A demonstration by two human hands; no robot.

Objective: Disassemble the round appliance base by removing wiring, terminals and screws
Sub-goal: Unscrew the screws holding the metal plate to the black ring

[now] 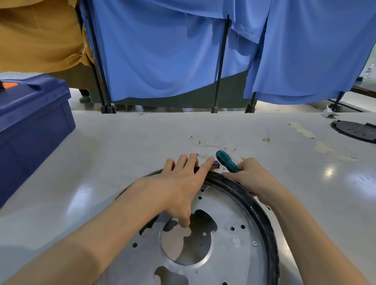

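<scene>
Base: the round appliance base (222,209) lies on the desk (117,149), under both hands.
Left hand: the left hand (180,185) is spread flat on the far rim, grasping nothing.
Right hand: the right hand (252,178) is wrapped round a teal screwdriver (226,161) at the rim.
Done: loose wires (215,146) with terminals lie just beyond the hands.
Left: at least 1 screw (254,243) sits in the plate, nearer the person than the right hand; the task looks roughly midway.

The pale grey table (117,143) carries the round base (227,209). Left of the base sits a blue toolbox (24,123). Loose thin wires (215,146) lie just beyond it, and a black round cover (357,131) and tape scraps (303,130) lie beyond it to the far right.
</scene>
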